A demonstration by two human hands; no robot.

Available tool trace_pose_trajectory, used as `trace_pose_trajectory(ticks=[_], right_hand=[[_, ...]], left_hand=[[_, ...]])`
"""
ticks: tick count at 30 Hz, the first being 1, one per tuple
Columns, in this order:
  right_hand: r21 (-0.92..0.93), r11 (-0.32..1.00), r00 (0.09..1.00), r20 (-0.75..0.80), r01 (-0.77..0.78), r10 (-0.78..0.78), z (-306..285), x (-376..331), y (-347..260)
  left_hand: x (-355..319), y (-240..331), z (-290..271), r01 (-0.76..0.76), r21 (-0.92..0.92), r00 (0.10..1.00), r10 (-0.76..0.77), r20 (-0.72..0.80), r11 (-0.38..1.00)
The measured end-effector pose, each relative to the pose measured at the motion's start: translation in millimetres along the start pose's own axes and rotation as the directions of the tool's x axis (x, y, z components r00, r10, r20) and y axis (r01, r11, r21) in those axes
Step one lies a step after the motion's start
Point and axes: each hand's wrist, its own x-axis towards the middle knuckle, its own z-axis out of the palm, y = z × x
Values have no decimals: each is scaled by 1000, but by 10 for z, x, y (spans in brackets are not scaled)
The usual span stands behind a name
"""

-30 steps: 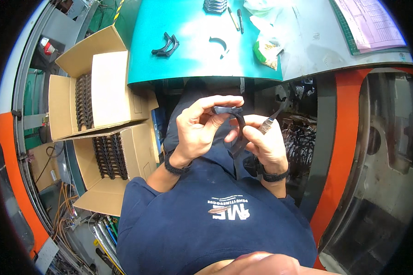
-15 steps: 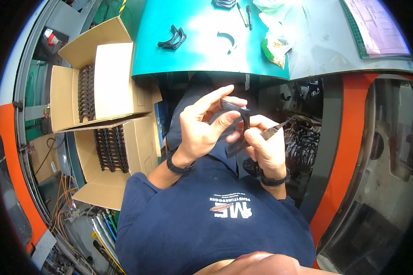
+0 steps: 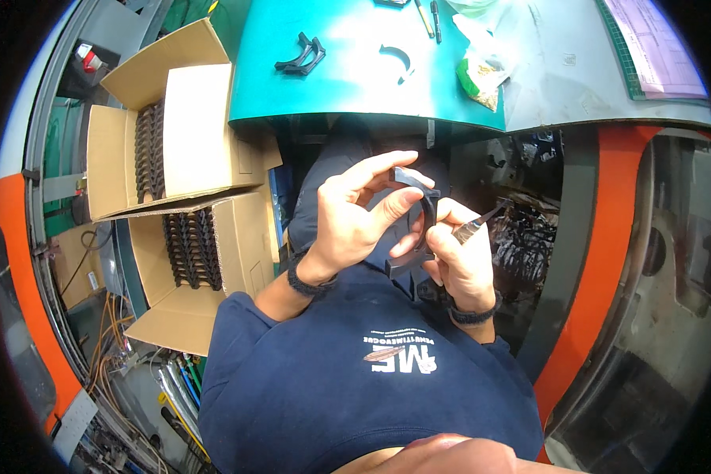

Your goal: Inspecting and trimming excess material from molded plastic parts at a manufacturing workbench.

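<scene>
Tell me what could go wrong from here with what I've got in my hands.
The pointed metal tool sticks out of your right hand while that hand also grips the black curved part; a turn of the wrist might nick your bare left hand. The part is held above your lap, so a slip could drop it.

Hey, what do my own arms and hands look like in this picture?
Your left hand and right hand are ungloved. Each wrist wears a dark band: left wristband, right wristband. The left sleeve is short and navy.
</scene>
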Motion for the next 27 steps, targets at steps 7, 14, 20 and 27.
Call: trace_pose_trajectory(ticks=[7,14,20,27], right_hand=[[70,997,999,24,-41,39,30,-33,25],[47,998,999,20,-37,36,98,-39,15],[140,987,997,38,-77,73,75,-35,57],[133,984,991,-83,115,-105,59,-73,56]], left_hand=[[-11,-26,-14,62,-57,998,-62,15,996],[-12,-175,-163,198,-247,955,-130,267,948],[56,-218,-186,67,-171,955,-13,296,983],[-50,-271,-201,-26,-170,992,47,120,985]])
